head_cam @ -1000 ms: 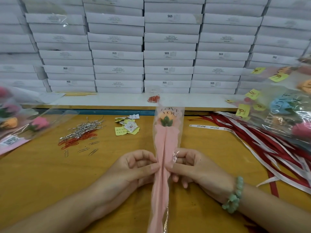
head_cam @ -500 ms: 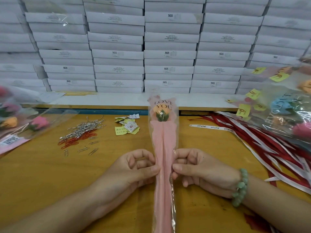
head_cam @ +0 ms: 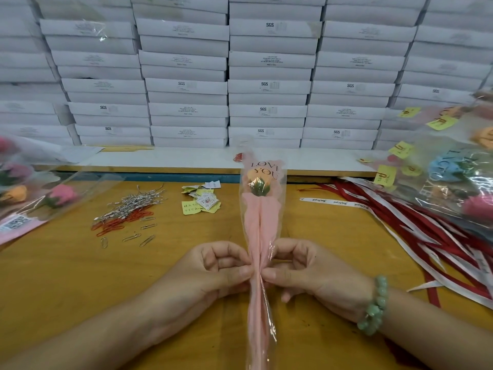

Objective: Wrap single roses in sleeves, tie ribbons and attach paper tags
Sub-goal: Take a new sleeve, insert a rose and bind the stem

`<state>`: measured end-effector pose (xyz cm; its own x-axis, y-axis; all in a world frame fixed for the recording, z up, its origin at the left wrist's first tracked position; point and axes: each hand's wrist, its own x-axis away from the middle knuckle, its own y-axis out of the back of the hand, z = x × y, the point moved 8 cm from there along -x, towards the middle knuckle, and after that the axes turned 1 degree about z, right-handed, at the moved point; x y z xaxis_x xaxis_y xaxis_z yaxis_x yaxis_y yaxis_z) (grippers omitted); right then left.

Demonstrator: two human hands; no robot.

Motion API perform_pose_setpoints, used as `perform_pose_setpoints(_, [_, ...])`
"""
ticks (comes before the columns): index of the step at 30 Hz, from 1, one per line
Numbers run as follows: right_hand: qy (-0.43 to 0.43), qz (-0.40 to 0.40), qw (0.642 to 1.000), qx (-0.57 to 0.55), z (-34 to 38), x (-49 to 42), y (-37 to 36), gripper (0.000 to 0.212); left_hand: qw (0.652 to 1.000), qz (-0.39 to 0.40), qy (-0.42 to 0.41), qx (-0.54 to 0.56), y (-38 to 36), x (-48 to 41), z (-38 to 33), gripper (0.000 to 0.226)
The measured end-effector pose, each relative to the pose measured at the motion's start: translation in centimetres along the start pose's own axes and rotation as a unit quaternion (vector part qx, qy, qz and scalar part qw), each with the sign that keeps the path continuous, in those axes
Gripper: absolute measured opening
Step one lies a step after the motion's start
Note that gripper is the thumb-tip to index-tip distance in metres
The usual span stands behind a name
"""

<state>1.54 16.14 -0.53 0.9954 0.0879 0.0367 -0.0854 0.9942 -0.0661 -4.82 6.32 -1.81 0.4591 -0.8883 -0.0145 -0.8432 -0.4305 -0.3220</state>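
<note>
Left hand & right hand pinch a pink sleeve at mid-stem, thumbs vs curled fingers, over a yellow table. Orange rose sits at the sleeve's top. Beyond: paper clips, tags, ribbons, stacked white boxes.

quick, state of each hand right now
Left hand: closed, thumb and fingers pinching the pink-lined clear plastic rose sleeve at its narrow middle.
Right hand: closed, pinching the same sleeve from the opposite side.
</note>
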Motion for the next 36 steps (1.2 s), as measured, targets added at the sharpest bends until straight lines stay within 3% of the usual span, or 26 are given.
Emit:
perform_pose_setpoints(4, [0.009,-0.012,1.000,0.006,0.08,-0.01,0.09,0.030,1.000,-0.020,-0.005,-0.017,0.13,0.05,-0.02,0.037])
perform_pose_setpoints(7, [0.015,-0.023,1.000,0.002,0.07,-0.08,0.22,0.024,0.999,-0.020,-0.016,-0.040,-0.14,0.20,-0.25,0.029])
perform_pose_setpoints(10, [0.010,-0.032,0.999,-0.009,0.02,-0.15,0.31,0.033,0.998,-0.021,-0.027,-0.059,-0.28,0.36,-0.38,0.021])
perform_pose_setpoints(15, [-0.001,-0.043,0.999,-0.024,-0.09,-0.06,0.47,0.053,0.997,-0.006,-0.041,-0.059,-0.50,0.37,-0.47,0.034])
perform_pose_setpoints(22, [-0.017,-0.009,0.999,0.044,0.04,0.03,0.10,0.044,0.996,0.000,-0.049,-0.068,-0.73,0.39,-0.54,0.033])
perform_pose_setpoints(36, [-0.031,0.013,0.999,0.036,0.02,-0.03,-0.11,0.037,0.993,-0.018,-0.043,-0.112,-0.55,0.40,-0.46,0.025])
